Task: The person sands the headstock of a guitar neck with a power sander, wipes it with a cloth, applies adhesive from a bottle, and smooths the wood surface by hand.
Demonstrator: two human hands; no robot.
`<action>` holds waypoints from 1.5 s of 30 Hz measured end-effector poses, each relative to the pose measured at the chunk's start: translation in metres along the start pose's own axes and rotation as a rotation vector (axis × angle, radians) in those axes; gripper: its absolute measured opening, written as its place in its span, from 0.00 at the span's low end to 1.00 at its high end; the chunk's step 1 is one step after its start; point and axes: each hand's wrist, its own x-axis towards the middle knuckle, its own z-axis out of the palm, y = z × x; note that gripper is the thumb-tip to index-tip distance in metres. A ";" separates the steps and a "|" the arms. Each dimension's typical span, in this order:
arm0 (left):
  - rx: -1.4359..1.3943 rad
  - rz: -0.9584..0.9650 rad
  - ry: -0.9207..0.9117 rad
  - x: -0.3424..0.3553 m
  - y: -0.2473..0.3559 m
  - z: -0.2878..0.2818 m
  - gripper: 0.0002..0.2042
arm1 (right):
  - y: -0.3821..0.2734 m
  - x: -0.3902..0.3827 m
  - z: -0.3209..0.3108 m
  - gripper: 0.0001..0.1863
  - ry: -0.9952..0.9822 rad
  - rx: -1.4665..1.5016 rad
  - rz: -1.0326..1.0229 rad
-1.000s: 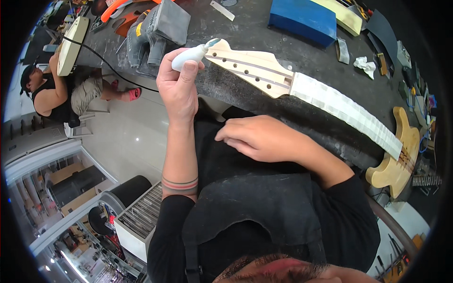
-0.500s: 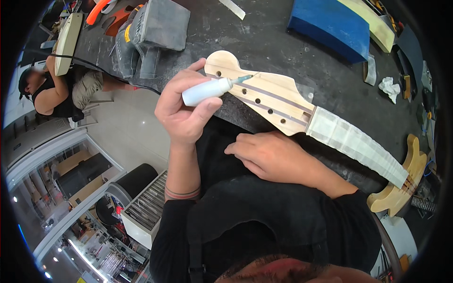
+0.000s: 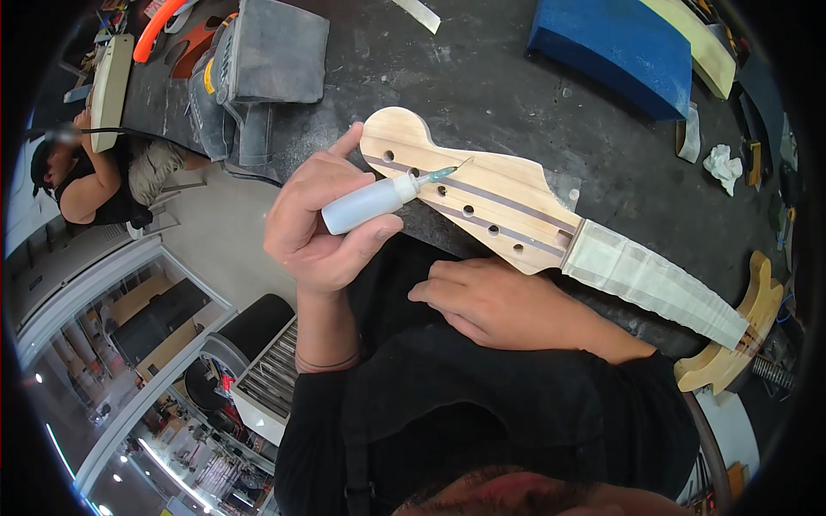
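My left hand (image 3: 323,215) grips a small translucent white squeeze bottle (image 3: 366,206) between thumb and fingers. Its thin green needle tip (image 3: 439,174) points at the face of a pale wooden guitar headstock (image 3: 469,185), touching or just above it. Dark stripes run along the headstock, and several tuner holes line its near side. Light masking tape (image 3: 650,279) covers the fretboard of the neck. My right hand (image 3: 486,301) rests palm down at the table's near edge, beside the headstock, fingers loosely bent and holding nothing.
A wooden guitar body (image 3: 731,335) lies at the right end of the neck. Beyond are a blue curved block (image 3: 607,56), a crumpled white tissue (image 3: 723,168) and a grey power sander (image 3: 258,73). Another person (image 3: 95,176) sits at the left, holding a pale guitar body (image 3: 112,90).
My left hand and the bottle have shifted slightly left and down in view, along with the headstock end. The needle tip stays over the headstock. My right hand has barely moved.
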 end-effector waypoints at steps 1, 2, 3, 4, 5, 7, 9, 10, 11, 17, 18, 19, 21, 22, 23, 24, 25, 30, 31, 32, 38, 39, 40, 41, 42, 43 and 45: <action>-0.002 -0.002 -0.002 0.000 -0.001 0.000 0.19 | 0.001 0.000 0.000 0.19 0.002 0.002 0.002; -0.016 -0.004 -0.001 0.000 -0.001 -0.001 0.20 | 0.001 0.000 0.000 0.19 0.002 0.002 0.000; -0.029 -0.007 0.001 -0.001 -0.002 -0.001 0.20 | 0.001 0.000 0.001 0.18 0.000 0.002 -0.004; -0.029 -0.009 0.000 -0.001 -0.003 -0.001 0.20 | 0.001 0.000 0.001 0.18 0.000 0.003 -0.003; -0.036 -0.011 0.004 -0.002 -0.004 -0.001 0.20 | 0.000 0.000 0.001 0.15 0.006 -0.005 -0.005; -0.044 -0.013 0.007 -0.002 -0.004 -0.001 0.20 | -0.001 0.000 0.001 0.11 0.012 -0.013 -0.007; -0.021 -0.022 -0.007 -0.002 -0.003 -0.001 0.20 | -0.001 0.000 0.001 0.11 0.024 -0.023 -0.019; -0.020 -0.023 -0.007 -0.002 -0.002 -0.001 0.20 | 0.000 0.000 0.001 0.11 0.024 -0.022 -0.020; -0.025 -0.024 -0.006 -0.002 -0.002 -0.001 0.20 | 0.000 0.000 0.000 0.15 0.017 -0.009 -0.017; -0.035 -0.030 0.007 -0.003 -0.001 0.000 0.20 | 0.002 0.000 0.001 0.18 0.014 0.012 -0.016; -0.039 -0.029 0.009 -0.003 -0.001 0.000 0.20 | 0.001 0.000 0.001 0.19 0.015 0.011 -0.018; -0.040 -0.030 0.009 -0.003 -0.001 0.000 0.20 | 0.001 0.000 0.001 0.19 0.015 0.011 -0.017; -0.051 -0.029 0.013 -0.003 -0.002 0.001 0.20 | 0.001 0.000 0.001 0.19 0.003 -0.001 -0.015; -0.051 -0.029 0.012 -0.003 -0.002 0.000 0.20 | 0.002 0.000 0.001 0.19 0.003 -0.001 -0.015; -0.043 -0.027 0.004 -0.003 -0.002 0.000 0.20 | 0.002 -0.001 0.001 0.19 0.013 0.004 -0.017; -0.034 -0.024 -0.003 -0.003 -0.002 -0.001 0.20 | 0.001 -0.001 0.002 0.19 0.022 0.009 -0.020; -0.034 -0.024 -0.003 -0.003 -0.002 -0.001 0.20 | 0.001 -0.001 0.001 0.19 0.022 0.009 -0.020; -0.036 -0.033 0.010 -0.003 0.000 0.001 0.20 | -0.002 0.000 -0.001 0.12 0.009 -0.006 -0.010; -0.036 -0.033 0.010 -0.003 0.000 0.001 0.20 | -0.002 0.000 -0.001 0.12 0.009 -0.006 -0.010; -0.030 -0.033 0.006 -0.002 0.000 0.001 0.20 | -0.002 0.000 -0.001 0.12 0.002 -0.010 -0.005; -0.019 -0.035 -0.002 -0.005 -0.001 0.000 0.20 | 0.000 0.000 0.000 0.11 0.007 -0.014 -0.009; -0.029 -0.038 -0.001 -0.004 0.000 0.000 0.20 | -0.001 0.000 0.000 0.11 0.013 -0.014 -0.009; -0.030 -0.036 -0.001 -0.004 0.000 0.000 0.20 | -0.002 0.000 -0.001 0.11 0.014 -0.015 -0.009; -0.066 -0.048 0.019 -0.004 0.000 0.001 0.20 | -0.003 0.000 -0.002 0.11 0.002 -0.010 -0.003; -0.102 -0.060 0.038 -0.004 0.000 0.001 0.19 | -0.003 0.000 -0.003 0.11 -0.010 -0.004 0.002; -0.102 -0.059 0.038 -0.004 0.001 0.002 0.19 | -0.003 0.000 -0.002 0.11 -0.009 -0.005 0.002; -0.062 -0.051 0.030 -0.003 0.001 0.003 0.19 | -0.002 0.000 -0.002 0.11 -0.015 -0.003 0.000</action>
